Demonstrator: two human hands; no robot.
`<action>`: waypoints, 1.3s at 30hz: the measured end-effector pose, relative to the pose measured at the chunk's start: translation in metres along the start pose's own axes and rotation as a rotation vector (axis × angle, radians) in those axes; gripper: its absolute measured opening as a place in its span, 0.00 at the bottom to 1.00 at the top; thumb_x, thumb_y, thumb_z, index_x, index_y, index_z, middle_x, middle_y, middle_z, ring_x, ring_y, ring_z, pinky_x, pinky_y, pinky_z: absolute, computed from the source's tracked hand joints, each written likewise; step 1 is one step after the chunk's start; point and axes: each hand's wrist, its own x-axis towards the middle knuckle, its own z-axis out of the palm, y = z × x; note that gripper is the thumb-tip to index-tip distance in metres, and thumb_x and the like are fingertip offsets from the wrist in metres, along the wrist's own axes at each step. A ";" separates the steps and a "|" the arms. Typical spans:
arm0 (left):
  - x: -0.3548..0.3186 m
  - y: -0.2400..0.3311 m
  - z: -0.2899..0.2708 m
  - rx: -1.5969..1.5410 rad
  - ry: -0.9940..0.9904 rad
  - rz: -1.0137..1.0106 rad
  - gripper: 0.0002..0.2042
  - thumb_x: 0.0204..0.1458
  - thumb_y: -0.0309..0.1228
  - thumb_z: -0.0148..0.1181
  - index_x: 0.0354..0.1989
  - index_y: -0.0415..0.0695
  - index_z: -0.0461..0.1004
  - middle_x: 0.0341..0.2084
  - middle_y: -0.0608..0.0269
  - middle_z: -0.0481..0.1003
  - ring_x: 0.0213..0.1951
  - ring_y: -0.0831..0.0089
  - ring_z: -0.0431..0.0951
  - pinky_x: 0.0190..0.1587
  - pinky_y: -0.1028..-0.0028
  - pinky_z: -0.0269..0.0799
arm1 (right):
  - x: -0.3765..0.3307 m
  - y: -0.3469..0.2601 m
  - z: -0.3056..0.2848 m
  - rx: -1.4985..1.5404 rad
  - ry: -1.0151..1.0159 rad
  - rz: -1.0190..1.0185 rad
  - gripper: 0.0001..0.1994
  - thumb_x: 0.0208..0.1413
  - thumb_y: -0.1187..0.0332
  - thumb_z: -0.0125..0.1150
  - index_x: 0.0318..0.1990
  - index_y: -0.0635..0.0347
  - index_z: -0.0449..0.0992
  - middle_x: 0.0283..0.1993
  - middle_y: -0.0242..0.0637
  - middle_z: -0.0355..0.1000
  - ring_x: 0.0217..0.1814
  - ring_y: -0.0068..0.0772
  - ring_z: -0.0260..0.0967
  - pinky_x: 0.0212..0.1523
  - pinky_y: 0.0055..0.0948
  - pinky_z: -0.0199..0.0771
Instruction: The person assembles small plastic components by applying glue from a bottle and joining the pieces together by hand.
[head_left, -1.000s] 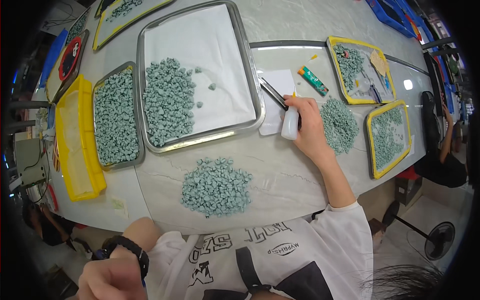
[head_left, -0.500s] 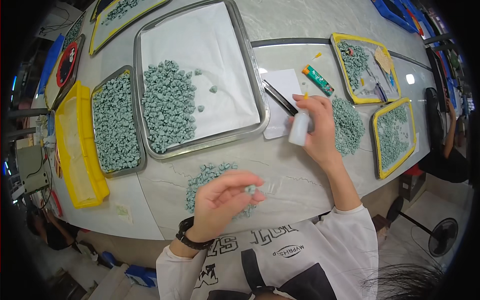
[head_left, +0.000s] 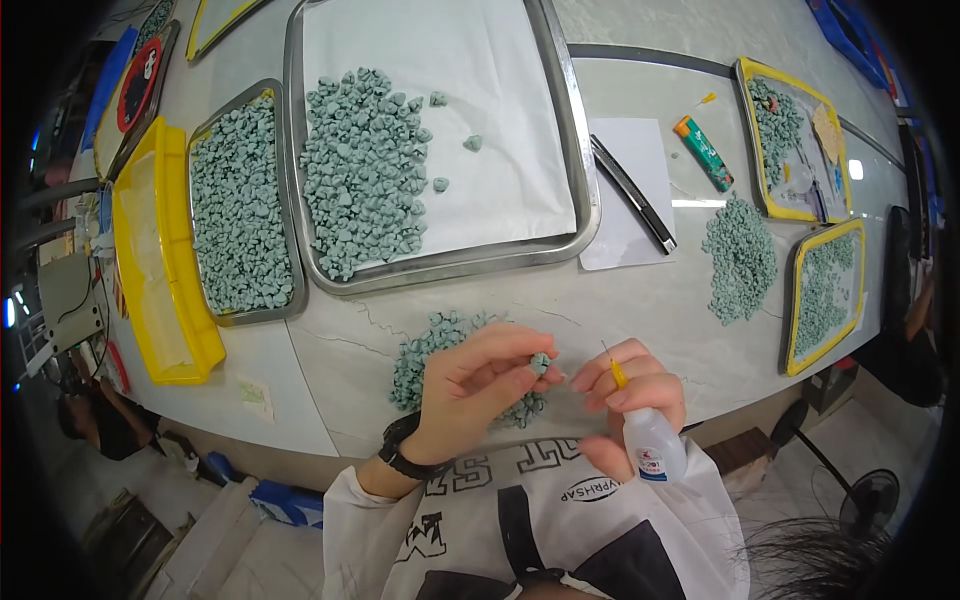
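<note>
The left hand (head_left: 480, 385) pinches one small grey-green piece (head_left: 541, 362) in a narrow grip between thumb and fingertips, just above the near pile of like pieces (head_left: 432, 352) on the pale counter (head_left: 620, 310). The right hand (head_left: 630, 395) is wrapped round a small clear glue bottle (head_left: 652, 445), its thin yellow nozzle (head_left: 617, 372) pointing up, close beside the piece, perhaps not quite touching it. Beyond lie a large steel tray (head_left: 575, 150) lined with white paper, heaped with more pieces, and a yellow bin (head_left: 165, 260).
</note>
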 end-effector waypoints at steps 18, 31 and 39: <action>-0.004 0.002 0.003 0.029 -0.114 -0.063 0.13 0.51 0.16 0.53 0.46 0.33 0.74 0.41 0.53 0.72 0.37 0.68 0.77 0.37 0.73 0.74 | 0.000 -0.003 -0.007 -0.015 -0.030 -0.099 0.19 0.61 0.50 0.43 0.42 0.58 0.63 0.27 0.47 0.75 0.45 0.61 0.73 0.36 0.43 0.71; -0.004 -0.001 0.001 0.064 -0.137 -0.053 0.13 0.52 0.20 0.57 0.47 0.33 0.74 0.42 0.54 0.73 0.38 0.69 0.77 0.40 0.75 0.75 | 0.004 -0.005 -0.006 -0.049 -0.041 -0.094 0.20 0.60 0.52 0.42 0.38 0.62 0.67 0.36 0.67 0.73 0.35 0.54 0.75 0.31 0.40 0.76; -0.004 -0.001 0.000 0.085 -0.128 -0.063 0.13 0.52 0.21 0.58 0.47 0.34 0.74 0.42 0.54 0.73 0.38 0.70 0.76 0.40 0.76 0.75 | 0.005 -0.005 -0.007 -0.056 -0.050 -0.062 0.19 0.61 0.52 0.43 0.39 0.62 0.67 0.36 0.65 0.73 0.34 0.52 0.75 0.32 0.41 0.76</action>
